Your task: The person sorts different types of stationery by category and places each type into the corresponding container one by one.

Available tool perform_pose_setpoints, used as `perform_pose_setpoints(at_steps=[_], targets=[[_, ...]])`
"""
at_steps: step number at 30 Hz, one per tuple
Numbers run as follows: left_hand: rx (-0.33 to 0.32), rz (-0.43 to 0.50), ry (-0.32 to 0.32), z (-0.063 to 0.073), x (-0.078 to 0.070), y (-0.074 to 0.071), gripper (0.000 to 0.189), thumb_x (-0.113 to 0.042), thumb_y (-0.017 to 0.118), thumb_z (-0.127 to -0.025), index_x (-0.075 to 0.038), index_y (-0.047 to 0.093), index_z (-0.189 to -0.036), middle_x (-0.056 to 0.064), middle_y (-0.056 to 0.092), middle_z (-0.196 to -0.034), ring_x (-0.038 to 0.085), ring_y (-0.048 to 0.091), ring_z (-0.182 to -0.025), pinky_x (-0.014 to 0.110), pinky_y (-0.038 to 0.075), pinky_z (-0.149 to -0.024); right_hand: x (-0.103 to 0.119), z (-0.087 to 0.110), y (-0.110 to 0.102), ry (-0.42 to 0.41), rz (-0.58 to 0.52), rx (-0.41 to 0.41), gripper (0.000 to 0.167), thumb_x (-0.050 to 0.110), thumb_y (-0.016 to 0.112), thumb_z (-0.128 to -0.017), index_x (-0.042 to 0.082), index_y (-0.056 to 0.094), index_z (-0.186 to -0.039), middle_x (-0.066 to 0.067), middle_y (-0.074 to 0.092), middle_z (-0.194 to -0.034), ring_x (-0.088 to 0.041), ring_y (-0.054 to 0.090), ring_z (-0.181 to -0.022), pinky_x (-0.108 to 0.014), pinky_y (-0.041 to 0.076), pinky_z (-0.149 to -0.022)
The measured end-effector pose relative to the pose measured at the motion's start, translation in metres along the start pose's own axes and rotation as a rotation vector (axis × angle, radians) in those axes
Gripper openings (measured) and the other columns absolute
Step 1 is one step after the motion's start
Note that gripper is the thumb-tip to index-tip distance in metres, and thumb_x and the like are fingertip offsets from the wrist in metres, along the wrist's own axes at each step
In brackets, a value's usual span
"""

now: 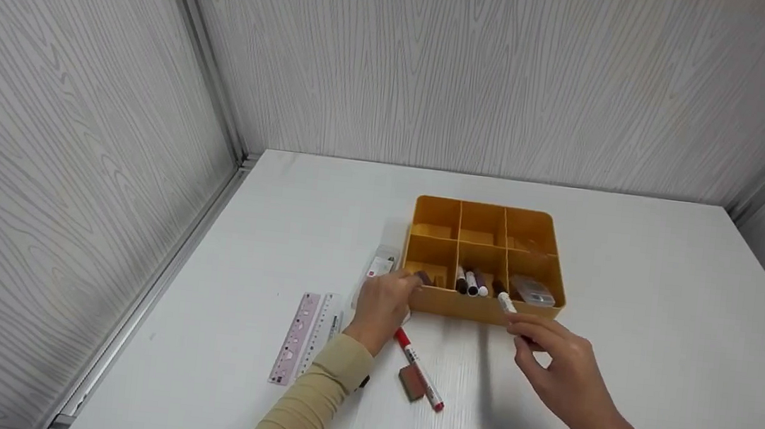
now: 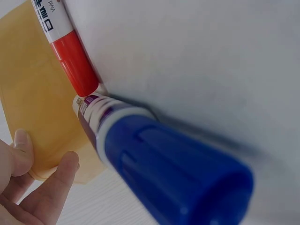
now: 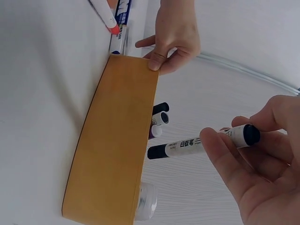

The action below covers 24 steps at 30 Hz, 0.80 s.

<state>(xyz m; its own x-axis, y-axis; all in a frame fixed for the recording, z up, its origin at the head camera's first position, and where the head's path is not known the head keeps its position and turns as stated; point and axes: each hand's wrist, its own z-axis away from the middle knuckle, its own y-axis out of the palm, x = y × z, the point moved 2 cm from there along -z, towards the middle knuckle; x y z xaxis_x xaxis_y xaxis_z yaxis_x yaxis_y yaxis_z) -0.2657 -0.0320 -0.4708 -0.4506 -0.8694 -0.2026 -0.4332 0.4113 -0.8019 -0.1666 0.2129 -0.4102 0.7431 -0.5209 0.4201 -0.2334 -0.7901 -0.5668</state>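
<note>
A yellow six-compartment organizer box (image 1: 458, 305) stands on the table. At its front left corner, my left hand (image 1: 381, 307) grips the rim, thumb on the outer wall. My right hand (image 1: 562, 361) pinches a white marker with black ends (image 3: 185, 147) between thumb and fingers. The marker slants over the front rim by the front right compartment, its far end beside the wall in the right wrist view. Several markers (image 1: 473, 283) lean in the front middle compartment. A clear plastic case (image 1: 532, 291) sits in the front right one, and a small dark piece (image 1: 423, 277) in the front left.
A red-capped marker (image 1: 419, 369) and a reddish-brown block (image 1: 411, 384) lie before the box. Left of them are a pink ruler (image 1: 295, 337) and a clear ruler (image 1: 321, 329). A clear case (image 1: 381, 264) lies beside the box. A blue-capped tube (image 2: 173, 164) looms in the left wrist view.
</note>
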Motion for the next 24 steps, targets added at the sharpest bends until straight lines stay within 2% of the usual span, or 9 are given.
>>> perform_pose_setpoints(at_steps=[3,8,17,21,24], targets=[[0.012,0.011,-0.008,0.0,0.0,0.0,0.008,-0.008,0.071,-0.089,-0.011,0.077,-0.094,0.001,0.075,-0.088,0.016,0.071,-0.075,0.026,0.057,-0.067,-0.004,-0.006,0.006,0.0,-0.006,0.009,0.032,-0.021,0.067,-0.074,0.001,0.073,-0.097,-0.014,0.073,-0.11,-0.017,0.072,-0.085,-0.01,0.053,-0.071],[0.034,0.006,-0.022,-0.001,-0.001,0.0,0.008,-0.009,0.071,-0.09,-0.01,0.077,-0.096,0.002,0.076,-0.09,0.016,0.072,-0.075,0.026,0.058,-0.068,-0.013,-0.013,0.015,0.062,0.029,0.042,0.026,-0.019,0.067,-0.077,0.0,0.073,-0.095,-0.017,0.072,-0.108,-0.022,0.072,-0.083,-0.012,0.054,-0.07],[0.056,0.016,-0.035,0.0,0.0,0.002,0.009,-0.011,0.068,-0.093,-0.01,0.076,-0.097,0.002,0.075,-0.09,0.016,0.071,-0.075,0.026,0.057,-0.067,-0.022,-0.025,0.033,0.237,0.147,0.143,0.019,-0.008,0.066,-0.085,0.0,0.073,-0.101,-0.017,0.071,-0.109,-0.023,0.07,-0.09,-0.033,0.06,-0.07],[0.038,0.008,-0.02,0.0,0.0,0.002,0.008,-0.009,0.069,-0.091,-0.01,0.076,-0.096,0.002,0.075,-0.089,0.017,0.07,-0.073,0.027,0.056,-0.064,-0.023,-0.027,0.037,0.257,0.172,0.161,0.019,-0.006,0.065,-0.088,0.0,0.073,-0.103,-0.016,0.071,-0.109,-0.025,0.069,-0.093,-0.037,0.059,-0.073],[0.023,0.003,-0.008,0.0,0.0,0.001,0.007,-0.009,0.07,-0.091,-0.01,0.076,-0.094,0.001,0.074,-0.088,0.017,0.07,-0.072,0.027,0.055,-0.062,-0.026,-0.029,0.041,0.231,0.174,0.154,0.017,-0.007,0.063,-0.09,0.0,0.072,-0.102,-0.016,0.072,-0.106,-0.026,0.07,-0.094,-0.038,0.059,-0.074]])
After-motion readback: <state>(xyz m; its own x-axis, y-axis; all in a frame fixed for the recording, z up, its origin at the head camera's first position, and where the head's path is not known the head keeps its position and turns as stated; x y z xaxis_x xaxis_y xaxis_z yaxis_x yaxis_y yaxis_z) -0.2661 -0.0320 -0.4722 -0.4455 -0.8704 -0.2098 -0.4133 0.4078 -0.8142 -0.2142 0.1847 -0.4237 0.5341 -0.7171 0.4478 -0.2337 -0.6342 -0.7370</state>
